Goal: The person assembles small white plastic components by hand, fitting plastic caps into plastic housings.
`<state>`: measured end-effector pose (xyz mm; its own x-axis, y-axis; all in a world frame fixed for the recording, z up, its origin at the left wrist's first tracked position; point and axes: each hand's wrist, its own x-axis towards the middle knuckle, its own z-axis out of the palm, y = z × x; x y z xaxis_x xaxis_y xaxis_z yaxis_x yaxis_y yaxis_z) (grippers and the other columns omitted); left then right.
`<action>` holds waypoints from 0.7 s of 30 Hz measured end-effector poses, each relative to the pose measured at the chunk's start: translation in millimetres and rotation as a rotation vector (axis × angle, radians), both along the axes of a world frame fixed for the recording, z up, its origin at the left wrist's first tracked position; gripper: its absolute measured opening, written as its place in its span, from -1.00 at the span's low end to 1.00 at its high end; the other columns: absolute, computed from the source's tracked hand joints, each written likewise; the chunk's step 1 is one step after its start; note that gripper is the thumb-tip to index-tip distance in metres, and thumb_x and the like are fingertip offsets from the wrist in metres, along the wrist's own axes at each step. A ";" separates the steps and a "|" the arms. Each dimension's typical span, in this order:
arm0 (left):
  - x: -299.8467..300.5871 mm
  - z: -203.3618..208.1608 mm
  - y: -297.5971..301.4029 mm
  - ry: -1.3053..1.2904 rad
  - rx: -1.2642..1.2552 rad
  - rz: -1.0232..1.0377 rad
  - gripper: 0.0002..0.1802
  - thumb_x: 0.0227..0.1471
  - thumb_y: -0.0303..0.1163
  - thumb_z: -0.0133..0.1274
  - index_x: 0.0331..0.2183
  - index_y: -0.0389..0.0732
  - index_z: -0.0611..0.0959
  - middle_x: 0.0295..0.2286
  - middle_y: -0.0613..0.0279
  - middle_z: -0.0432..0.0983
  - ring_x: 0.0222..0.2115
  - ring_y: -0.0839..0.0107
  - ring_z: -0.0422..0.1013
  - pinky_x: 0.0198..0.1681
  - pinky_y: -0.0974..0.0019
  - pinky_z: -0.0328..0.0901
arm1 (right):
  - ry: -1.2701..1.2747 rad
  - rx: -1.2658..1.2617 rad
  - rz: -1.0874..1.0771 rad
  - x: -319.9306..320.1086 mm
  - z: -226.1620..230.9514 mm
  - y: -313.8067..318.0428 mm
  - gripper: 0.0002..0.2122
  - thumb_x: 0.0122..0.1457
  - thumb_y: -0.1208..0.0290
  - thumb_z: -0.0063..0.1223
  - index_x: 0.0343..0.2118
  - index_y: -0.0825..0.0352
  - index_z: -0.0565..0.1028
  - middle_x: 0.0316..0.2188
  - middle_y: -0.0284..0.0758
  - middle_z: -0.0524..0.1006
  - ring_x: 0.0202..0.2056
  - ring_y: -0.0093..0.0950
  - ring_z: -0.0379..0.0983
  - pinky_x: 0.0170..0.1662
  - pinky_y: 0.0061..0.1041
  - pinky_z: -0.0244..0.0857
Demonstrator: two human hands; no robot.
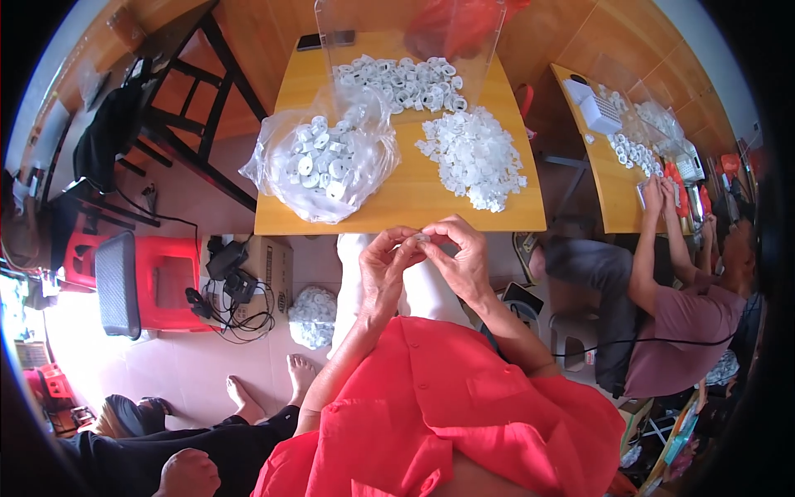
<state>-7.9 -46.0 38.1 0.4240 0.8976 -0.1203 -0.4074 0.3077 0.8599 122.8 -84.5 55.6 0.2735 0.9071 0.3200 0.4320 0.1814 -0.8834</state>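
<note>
My left hand [384,267] and my right hand [466,263] meet just off the table's near edge. A small whitish plastic piece [421,238] is pinched between the fingertips of both; its exact shape is mostly hidden by the fingers. Ahead on the wooden table [397,214] lies a heap of small translucent plastic pieces [476,156], towards the right. To the left, an opened clear plastic bag [269,178] holds white round plastic parts [321,161]. More white ring-shaped parts [406,81] are piled at the back, by a clear upright box [499,50].
Behind the clear box is a red plastic bag [443,29]; a phone [310,41] lies at the back left. Left of the table stand a cardboard box [277,263] with cables and a red stool [174,273]. Another person [679,331] works at a table on the right; someone's bare feet [302,377] show lower left.
</note>
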 end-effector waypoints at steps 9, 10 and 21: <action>-2.0 -24.4 -3.2 0.096 0.065 0.075 -0.93 0.04 -0.63 -0.03 -0.35 -0.38 0.51 -0.30 0.28 0.31 -0.33 0.40 0.47 -0.25 0.40 0.44 | 0.363 -0.152 0.090 1.2 -28.4 4.3 -0.93 -0.04 0.64 0.14 -0.47 0.44 0.48 -0.49 -0.38 0.43 -0.47 -0.65 0.40 -0.41 -0.65 0.29; -1.7 -23.2 -3.7 0.098 0.069 0.069 -0.93 0.04 -0.63 -0.03 -0.35 -0.38 0.51 -0.30 0.28 0.31 -0.33 0.40 0.47 -0.25 0.40 0.44 | 0.341 -0.176 0.102 0.6 -28.5 3.8 -0.93 -0.04 0.64 0.13 -0.48 0.44 0.47 -0.50 -0.38 0.42 -0.48 -0.65 0.39 -0.42 -0.66 0.28; 1.7 -19.7 -3.5 0.136 0.162 0.113 -0.92 0.05 -0.61 -0.04 -0.33 -0.36 0.48 -0.42 0.14 0.50 -0.39 0.38 0.50 -0.18 0.28 0.43 | 0.505 -0.219 0.124 0.5 -35.0 5.2 -0.92 -0.01 0.66 0.14 -0.52 0.42 0.44 -0.48 -0.44 0.40 -0.45 -0.70 0.39 -0.37 -0.69 0.31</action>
<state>-6.2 -49.5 18.4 0.3092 0.9508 -0.0200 -0.3082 0.1200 0.9437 123.3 -79.3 20.6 0.2307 0.9728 -0.0227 -0.0670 -0.0073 -0.9977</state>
